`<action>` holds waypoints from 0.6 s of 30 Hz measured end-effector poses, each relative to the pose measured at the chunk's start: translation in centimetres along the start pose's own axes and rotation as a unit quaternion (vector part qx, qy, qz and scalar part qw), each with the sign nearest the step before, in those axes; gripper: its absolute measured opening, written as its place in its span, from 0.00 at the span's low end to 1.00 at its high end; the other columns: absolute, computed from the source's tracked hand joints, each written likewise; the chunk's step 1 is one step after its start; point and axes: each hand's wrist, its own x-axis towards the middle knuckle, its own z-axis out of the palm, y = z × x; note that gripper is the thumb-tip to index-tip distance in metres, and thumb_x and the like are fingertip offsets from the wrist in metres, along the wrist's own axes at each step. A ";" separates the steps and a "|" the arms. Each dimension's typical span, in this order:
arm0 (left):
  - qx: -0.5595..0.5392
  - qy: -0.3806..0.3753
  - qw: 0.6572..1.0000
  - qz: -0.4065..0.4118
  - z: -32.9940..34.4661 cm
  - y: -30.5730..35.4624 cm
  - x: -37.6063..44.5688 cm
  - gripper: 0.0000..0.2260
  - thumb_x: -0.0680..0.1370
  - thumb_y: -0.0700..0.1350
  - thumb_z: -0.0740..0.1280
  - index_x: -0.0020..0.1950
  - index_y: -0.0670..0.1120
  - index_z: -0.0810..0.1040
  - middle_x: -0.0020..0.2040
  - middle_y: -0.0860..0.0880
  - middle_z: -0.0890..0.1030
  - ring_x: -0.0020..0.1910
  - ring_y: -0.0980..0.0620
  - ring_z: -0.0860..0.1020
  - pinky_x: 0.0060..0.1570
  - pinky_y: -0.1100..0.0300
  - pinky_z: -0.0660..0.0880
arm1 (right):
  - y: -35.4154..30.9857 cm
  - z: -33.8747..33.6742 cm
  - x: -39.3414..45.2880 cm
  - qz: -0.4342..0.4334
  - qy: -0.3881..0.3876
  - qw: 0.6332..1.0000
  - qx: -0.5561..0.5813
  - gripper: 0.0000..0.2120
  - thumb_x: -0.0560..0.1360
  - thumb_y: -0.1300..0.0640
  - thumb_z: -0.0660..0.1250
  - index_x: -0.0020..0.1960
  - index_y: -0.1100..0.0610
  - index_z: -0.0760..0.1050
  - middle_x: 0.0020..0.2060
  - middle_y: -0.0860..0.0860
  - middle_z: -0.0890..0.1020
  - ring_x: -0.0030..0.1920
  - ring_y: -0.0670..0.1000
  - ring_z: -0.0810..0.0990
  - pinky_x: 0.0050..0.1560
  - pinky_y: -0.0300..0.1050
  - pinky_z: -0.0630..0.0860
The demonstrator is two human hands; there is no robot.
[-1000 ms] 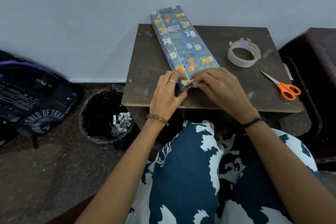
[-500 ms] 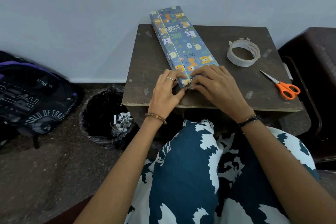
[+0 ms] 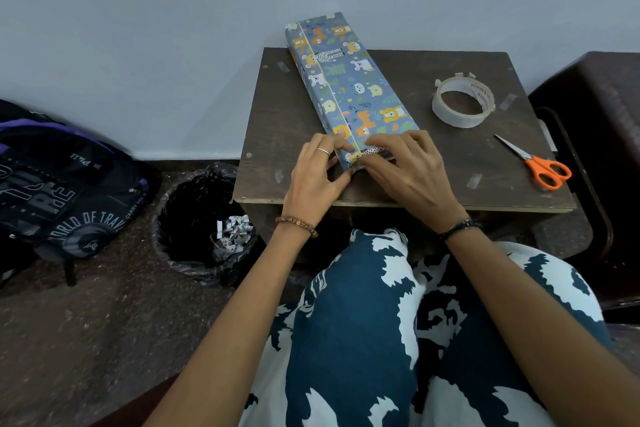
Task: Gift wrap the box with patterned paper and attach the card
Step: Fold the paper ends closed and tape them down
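Little changed over the last second: long blue animal-print wrapped box (image 3: pixel 349 90) still lying diagonally on the dark wooden table (image 3: pixel 450 163), near end toward the sitter. Left hand (image 3: pixel 317 177) and right hand (image 3: pixel 405 168) both pinching and pressing the end flaps, fingers slightly shifted, fold tighter. End closure probably nearly ready for the clear tape roll (image 3: pixel 462 101); no card visible.

Smooth paper-wrapped box (image 3: pixel 349 87), scuffed wooden table (image 3: pixel 450 163)

"WORLD OF TRAVEL" and "CARRY YOUR" on the black backpack (image 3: pixel 65 191)
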 end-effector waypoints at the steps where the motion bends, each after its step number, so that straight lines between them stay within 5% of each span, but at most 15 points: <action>1: 0.002 0.000 1.000 0.000 0.0 0.0 0.0 0.11 0.70 0.45 0.69 0.49 0.55 0.72 0.50 0.65 0.68 0.61 0.48 0.74 0.51 0.45 0.77 | -0.1 0.0 0.0 0.000 0.007 1.000 -0.005 0.04 0.75 0.59 0.68 0.42 0.53 0.80 0.51 0.51 0.77 0.42 0.51 0.75 0.46 0.47 0.71; 5: 0.006 -0.001 1.000 0.001 0.0 -0.1 0.0 0.11 0.70 0.45 0.69 0.49 0.55 0.72 0.51 0.62 0.68 0.61 0.48 0.74 0.51 0.45 0.77 | -0.3 -0.2 0.1 0.018 0.022 1.000 0.013 0.05 0.72 0.60 0.70 0.46 0.52 0.78 0.54 0.51 0.70 0.43 0.50 0.73 0.46 0.47 0.72; 9: 0.011 0.011 1.000 -0.013 0.2 0.2 -0.1 0.13 0.69 0.41 0.72 0.50 0.48 0.74 0.52 0.58 0.71 0.60 0.49 0.73 0.51 0.48 0.78 | -0.4 -0.4 0.9 0.087 0.014 0.993 0.084 0.15 0.72 0.56 0.71 0.52 0.53 0.66 0.57 0.51 0.68 0.43 0.45 0.72 0.47 0.45 0.67; 18: 0.031 0.022 0.999 -0.008 0.5 0.3 0.1 0.09 0.71 0.55 0.66 0.47 0.56 0.70 0.48 0.64 0.66 0.59 0.48 0.74 0.47 0.46 0.79 | 0.5 -1.3 2.3 0.200 -0.121 0.949 0.213 0.25 0.68 0.48 0.72 0.61 0.49 0.65 0.51 0.45 0.79 0.42 0.43 0.78 0.48 0.38 0.64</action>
